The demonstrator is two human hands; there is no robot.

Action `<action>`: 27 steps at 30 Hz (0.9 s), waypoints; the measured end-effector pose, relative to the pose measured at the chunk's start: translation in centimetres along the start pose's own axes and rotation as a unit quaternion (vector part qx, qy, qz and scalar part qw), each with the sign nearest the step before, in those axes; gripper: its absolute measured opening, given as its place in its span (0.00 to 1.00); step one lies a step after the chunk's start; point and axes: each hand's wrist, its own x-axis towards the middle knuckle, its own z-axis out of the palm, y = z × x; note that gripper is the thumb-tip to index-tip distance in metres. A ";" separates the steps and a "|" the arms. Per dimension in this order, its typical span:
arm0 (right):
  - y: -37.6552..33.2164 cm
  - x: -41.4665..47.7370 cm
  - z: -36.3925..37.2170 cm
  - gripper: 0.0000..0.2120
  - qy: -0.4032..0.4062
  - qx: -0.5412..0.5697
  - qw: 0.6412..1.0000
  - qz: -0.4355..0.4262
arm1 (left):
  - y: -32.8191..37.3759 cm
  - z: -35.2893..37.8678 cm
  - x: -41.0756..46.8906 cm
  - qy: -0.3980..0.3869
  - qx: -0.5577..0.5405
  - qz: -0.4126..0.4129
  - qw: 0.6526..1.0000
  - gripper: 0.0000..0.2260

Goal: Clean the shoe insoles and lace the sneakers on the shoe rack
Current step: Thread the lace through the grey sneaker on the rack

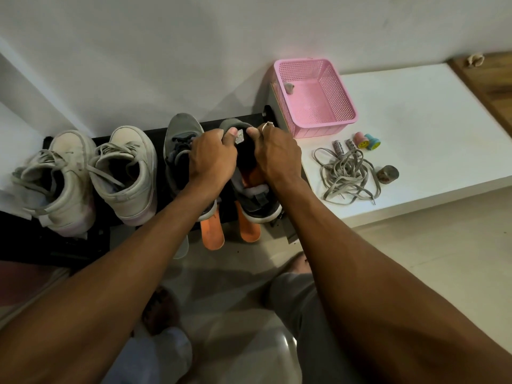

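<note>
Nearest you: your knee in grey trousers (299, 297) and a bare foot (297, 263) on the beige tiled floor (415, 259).

Two orange insoles (212, 235) stick out from under the grey pair, past the front edge of the black shoe rack (160, 176). They are flat, with rounded ends and a matte, foam-like look.

Your left hand (213, 159) and right hand (277, 156) both grip the grey sneaker (259, 206), which stands on the rack at its right end with the heel toward you. Fingers curl around the collar from either side, and both thumbs press on the raised tongue (239, 138) by its small printed label. There's a ring (267, 124) on a right finger. The upper is knit, the sole rim white rubber. Something orange shows inside the opening; I can't tell what it is.

The second grey sneaker (177, 134) is just to the left, touching your left hand and partly under your wrist. Further left is a pair of scuffed white sneakers (127, 167), laced with loose ends and pinkish soles.

On the white ledge (429, 112) to the right, a pile of loose flat grey laces (346, 176) lies beside the rack. Near it are two small printed cylinders (338, 146), two smiley-face stamps (367, 141) and a stubby brown cylinder (388, 174).

Behind those sits a pink perforated plastic basket (332, 117), square, with one small greyish object inside. It's against the white wall (194, 51).
</note>
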 end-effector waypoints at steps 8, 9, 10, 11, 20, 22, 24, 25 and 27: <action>0.8 0.0 1.2 0.11 -0.062 0.050 0.997 -0.016 | -1.0 -0.3 0.2 -0.003 0.020 0.052 0.998 0.22; 0.9 0.0 1.3 0.11 -0.067 0.045 0.997 -0.011 | -1.0 -0.4 0.3 -0.012 0.032 0.057 0.998 0.21; 0.8 0.0 1.3 0.11 -0.071 0.043 0.997 -0.004 | -0.9 -0.5 0.3 -0.020 0.048 0.058 0.997 0.20; 0.8 0.0 1.3 0.12 -0.072 0.040 0.997 0.001 | -0.7 -0.6 0.3 -0.027 0.066 0.057 0.996 0.19; 0.6 0.6 0.0 0.18 -0.100 -0.019 0.991 0.088 | -0.2 -2.4 0.3 -0.087 0.184 0.011 0.979 0.17; 0.3 0.6 -0.8 0.17 -0.123 -0.027 0.987 0.099 | -0.2 -2.8 0.4 -0.091 0.181 -0.007 0.979 0.15; -0.2 0.4 -1.8 0.16 -0.143 -0.050 0.983 0.104 | -0.3 -3.2 0.4 -0.106 0.172 -0.028 0.979 0.14; -0.4 0.3 -2.3 0.13 -0.143 -0.063 0.982 0.101 | -0.3 -3.4 0.3 -0.115 0.168 -0.039 0.978 0.13; -0.8 0.3 -3.0 0.07 -0.136 -0.080 0.983 0.093 | -0.2 -3.8 0.4 -0.132 0.159 -0.063 0.976 0.14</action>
